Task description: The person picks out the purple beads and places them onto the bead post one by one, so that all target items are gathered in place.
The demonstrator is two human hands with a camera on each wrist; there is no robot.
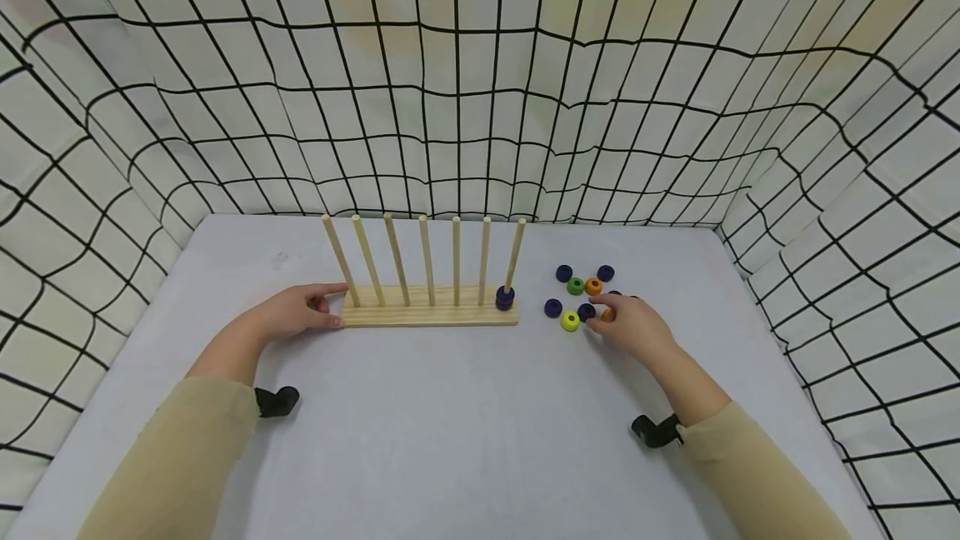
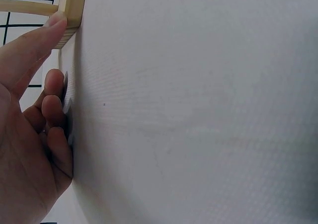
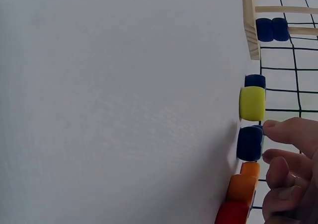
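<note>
A wooden rack (image 1: 420, 317) with several upright pegs lies along the table, and two dark blue beads (image 1: 505, 298) are stacked on its rightmost peg. My left hand (image 1: 296, 309) grips the rack's left end, thumb at the front and index finger behind. In the left wrist view the thumb (image 2: 49, 30) presses against the wood. Over loose beads to the right, my right hand (image 1: 636, 325) has thumb and index finger spread about a dark blue bead (image 3: 250, 143). Their fingertips are right at its upper side in the right wrist view.
Around that bead lie a yellow bead (image 1: 570, 321), a green bead (image 1: 575, 286), an orange bead (image 1: 594, 286) and several more dark blue ones. A red bead (image 3: 232, 213) shows in the right wrist view. Black-grid netting (image 1: 450, 115) encloses the white table (image 1: 450, 423).
</note>
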